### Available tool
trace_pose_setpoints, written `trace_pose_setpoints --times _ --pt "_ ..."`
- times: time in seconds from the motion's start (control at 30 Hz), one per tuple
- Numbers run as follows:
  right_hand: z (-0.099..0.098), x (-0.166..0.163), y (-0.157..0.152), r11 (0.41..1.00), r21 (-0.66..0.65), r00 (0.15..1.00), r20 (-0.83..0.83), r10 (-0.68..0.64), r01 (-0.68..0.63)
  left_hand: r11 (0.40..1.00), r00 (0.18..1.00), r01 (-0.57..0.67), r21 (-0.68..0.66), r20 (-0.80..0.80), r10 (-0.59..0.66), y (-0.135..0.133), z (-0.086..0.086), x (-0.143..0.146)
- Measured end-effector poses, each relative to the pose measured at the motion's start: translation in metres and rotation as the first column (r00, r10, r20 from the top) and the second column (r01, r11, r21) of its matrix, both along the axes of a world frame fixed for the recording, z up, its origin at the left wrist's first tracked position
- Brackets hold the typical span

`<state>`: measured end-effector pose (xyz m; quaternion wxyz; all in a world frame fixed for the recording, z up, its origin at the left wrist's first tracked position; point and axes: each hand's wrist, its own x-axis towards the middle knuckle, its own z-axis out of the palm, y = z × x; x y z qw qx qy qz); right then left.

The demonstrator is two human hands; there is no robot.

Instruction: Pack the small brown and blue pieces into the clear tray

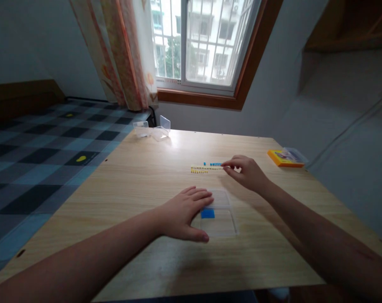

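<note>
My left hand point(182, 212) lies flat and open on the wooden table point(130, 181), its fingers resting on the left edge of a clear plastic box point(220, 214) that holds a small blue piece point(207, 213). My right hand point(246, 170) is further back, its fingertips pinched at the right end of a row of tiny yellow pieces point(203, 169). Just behind that row sits a short row of tiny blue pieces point(213, 163). Whether the pinch holds a piece is too small to tell.
A clear open box with its lid point(153, 129) stands at the table's far left corner. An orange box with a clear cover point(285, 158) lies at the right edge. A bed with a checked blue cover point(36, 147) adjoins the table's left side. A window point(206, 42) is behind.
</note>
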<state>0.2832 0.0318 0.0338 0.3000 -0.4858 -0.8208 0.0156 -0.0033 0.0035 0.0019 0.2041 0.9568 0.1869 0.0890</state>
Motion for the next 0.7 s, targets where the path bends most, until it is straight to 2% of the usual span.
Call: trace_pose_setpoints --times 0.13,0.33,0.5,0.7 --pt "0.006 -0.015 0.040 0.995 -0.069 0.988 0.136 -0.067 0.077 1.000 1.000 0.004 -0.005 -0.001 -0.004 0.001 -0.001 0.000" --pt "-0.005 -0.042 0.082 0.973 -0.182 0.962 0.260 -0.090 0.140 1.000 1.000 0.003 0.006 0.012 -0.003 -0.001 -0.002 -0.001" --pt "-0.014 -0.047 0.099 0.933 -0.292 0.944 0.309 -0.113 0.208 1.000 1.000 0.002 0.004 0.014 -0.002 -0.001 -0.003 0.000" --pt "-0.022 -0.050 0.106 0.900 -0.370 0.934 0.344 -0.098 0.230 1.000 1.000 -0.001 0.001 0.027 0.001 -0.001 -0.006 -0.001"
